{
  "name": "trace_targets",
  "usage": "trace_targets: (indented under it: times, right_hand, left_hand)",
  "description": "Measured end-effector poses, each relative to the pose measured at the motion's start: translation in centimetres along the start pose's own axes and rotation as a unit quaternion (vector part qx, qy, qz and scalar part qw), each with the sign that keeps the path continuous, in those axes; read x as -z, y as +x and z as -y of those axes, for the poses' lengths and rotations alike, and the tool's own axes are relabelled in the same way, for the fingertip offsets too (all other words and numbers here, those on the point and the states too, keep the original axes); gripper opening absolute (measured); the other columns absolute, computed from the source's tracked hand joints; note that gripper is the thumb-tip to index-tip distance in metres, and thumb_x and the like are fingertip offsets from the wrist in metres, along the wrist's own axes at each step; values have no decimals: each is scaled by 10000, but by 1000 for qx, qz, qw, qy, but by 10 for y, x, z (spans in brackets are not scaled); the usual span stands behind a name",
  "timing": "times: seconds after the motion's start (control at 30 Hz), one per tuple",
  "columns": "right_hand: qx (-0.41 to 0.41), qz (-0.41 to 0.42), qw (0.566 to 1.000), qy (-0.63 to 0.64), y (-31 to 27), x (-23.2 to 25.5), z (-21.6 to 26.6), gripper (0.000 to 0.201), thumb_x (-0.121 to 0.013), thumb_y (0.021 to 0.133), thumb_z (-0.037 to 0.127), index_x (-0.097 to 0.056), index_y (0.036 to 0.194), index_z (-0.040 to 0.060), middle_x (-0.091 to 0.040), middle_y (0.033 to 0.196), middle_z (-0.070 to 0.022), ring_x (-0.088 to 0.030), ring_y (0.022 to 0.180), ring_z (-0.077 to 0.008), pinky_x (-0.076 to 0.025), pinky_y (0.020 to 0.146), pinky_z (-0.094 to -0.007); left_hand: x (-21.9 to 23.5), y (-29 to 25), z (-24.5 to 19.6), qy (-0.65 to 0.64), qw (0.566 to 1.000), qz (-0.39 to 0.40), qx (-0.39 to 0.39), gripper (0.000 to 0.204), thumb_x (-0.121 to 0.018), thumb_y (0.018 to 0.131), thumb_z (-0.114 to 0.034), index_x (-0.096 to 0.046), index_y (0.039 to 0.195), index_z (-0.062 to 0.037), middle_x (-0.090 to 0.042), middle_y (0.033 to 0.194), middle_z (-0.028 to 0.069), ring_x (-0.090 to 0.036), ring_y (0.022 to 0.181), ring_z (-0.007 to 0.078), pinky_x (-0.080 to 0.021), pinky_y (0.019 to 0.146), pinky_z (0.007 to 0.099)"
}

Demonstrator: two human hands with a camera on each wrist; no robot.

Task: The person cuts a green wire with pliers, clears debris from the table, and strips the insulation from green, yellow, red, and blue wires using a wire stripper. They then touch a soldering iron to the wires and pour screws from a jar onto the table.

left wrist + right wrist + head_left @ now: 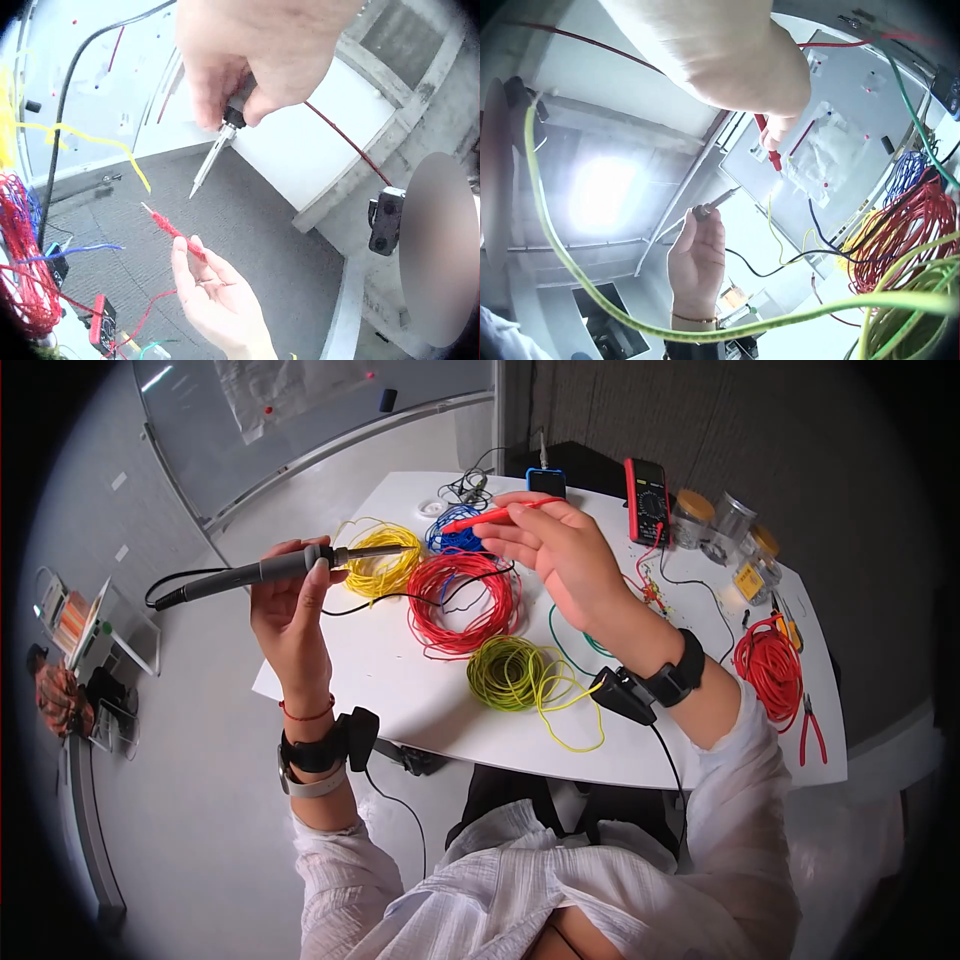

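My left hand point(290, 610) grips a soldering iron point(240, 575) by its dark grey handle, metal tip pointing right over the table. My right hand point(570, 560) pinches a red multimeter probe point(490, 518), its point turned left towards the iron. In the left wrist view, a gap shows between the iron's tip and the probe's bare metal end point(145, 206). Below the hands lie coils of yellow wire point(385, 565), blue wire point(455, 532) and red wire point(425, 615). A yellow-green wire coil point(510, 675) sits nearer the body.
A red-and-black multimeter point(647, 500) stands at the back right, beside several lidded jars point(690, 520). Another red coil point(768, 675) and red-handled pliers point(812, 735) lie along the right edge. A blue-edged device point(546, 482) is at the back. The iron's black cord point(185, 573) trails left.
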State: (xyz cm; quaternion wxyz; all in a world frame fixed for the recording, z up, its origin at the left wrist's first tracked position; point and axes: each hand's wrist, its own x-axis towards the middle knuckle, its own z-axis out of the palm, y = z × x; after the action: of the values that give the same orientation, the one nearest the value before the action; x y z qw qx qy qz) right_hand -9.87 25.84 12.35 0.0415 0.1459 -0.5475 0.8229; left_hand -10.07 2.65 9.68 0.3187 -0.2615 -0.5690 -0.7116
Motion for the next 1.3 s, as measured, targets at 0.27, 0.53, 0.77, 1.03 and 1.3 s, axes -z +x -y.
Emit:
trace_targets:
  times: [0.27,0.53,0.77,1.03,1.3]
  right_hand:
    - [-49,18,999,-6,6,-12,-10,234,-456,881,126,-490,1044,-38,-571,991,-171,-577,931,-213,-462,845,-304]
    - [-49,11,999,-4,3,-11,-9,232,-460,884,140,-507,1009,-50,-571,929,-134,-593,861,-180,-490,784,-268]
    - [-44,13,999,15,3,-11,-9,206,-454,885,128,-496,989,-44,-572,925,-147,-594,856,-188,-492,788,-277]
    - [-51,5,997,58,2,-6,-12,208,-440,887,124,-483,996,-47,-574,932,-167,-595,862,-206,-487,807,-295]
    - [-38,-6,997,68,2,-6,-14,213,-436,888,128,-478,1002,-47,-569,937,-175,-590,876,-219,-483,815,-306]
  left_hand:
    - [5,-4,4,28,999,12,10,274,-553,827,-50,-465,1072,38,-579,1003,174,-589,882,206,-491,753,303]
    - [2,-4,10,17,999,25,12,288,-567,812,-22,-462,1073,41,-577,1001,165,-581,907,200,-494,761,297]
    - [1,-3,11,17,1000,19,18,288,-564,811,-10,-461,1076,38,-575,1009,157,-574,925,195,-494,767,297]
    - [0,0,14,21,999,25,9,285,-560,812,-4,-464,1077,36,-574,1011,156,-568,943,199,-494,766,297]
    - [0,2,18,26,1000,12,10,275,-553,815,2,-464,1073,32,-574,1018,158,-562,979,216,-499,767,306]
